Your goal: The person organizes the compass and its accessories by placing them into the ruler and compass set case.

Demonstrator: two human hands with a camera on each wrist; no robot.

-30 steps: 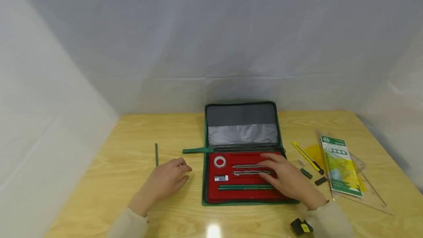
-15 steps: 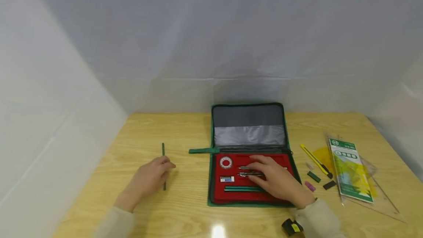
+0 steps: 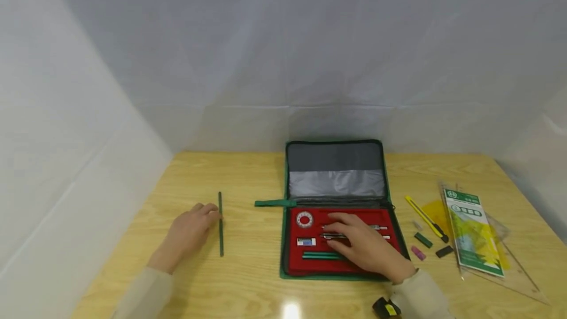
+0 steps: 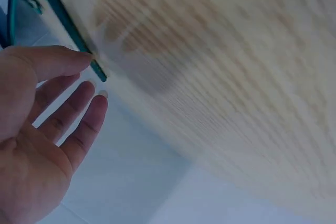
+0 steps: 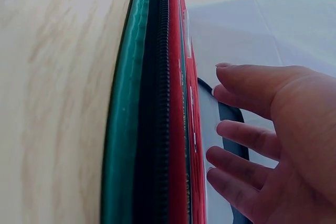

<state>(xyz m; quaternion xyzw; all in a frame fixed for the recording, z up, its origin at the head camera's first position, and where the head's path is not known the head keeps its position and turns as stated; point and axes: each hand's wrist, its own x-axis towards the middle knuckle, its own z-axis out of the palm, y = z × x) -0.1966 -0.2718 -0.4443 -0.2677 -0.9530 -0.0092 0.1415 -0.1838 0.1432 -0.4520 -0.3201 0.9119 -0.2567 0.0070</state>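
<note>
Green pencil [image 3: 220,242]: thin, straight, dark in the head view, glossy teal in the left wrist view. Lies flat on the wood table [image 3: 252,279], left of the open case [image 3: 299,269], pointing away from the person. Left hand [image 3: 186,233] reaches it from its left side: thumb tip overlaps the shaft, other fingers spread; can't tell if it's pinched. Right hand [image 3: 365,247] is over the case's red tray, fingers spread, slightly bent. Case has a green edge, black zip, grey lid raised; eraser [image 3: 306,241] and silver drawing tools [image 3: 333,236] sit inside
</note>
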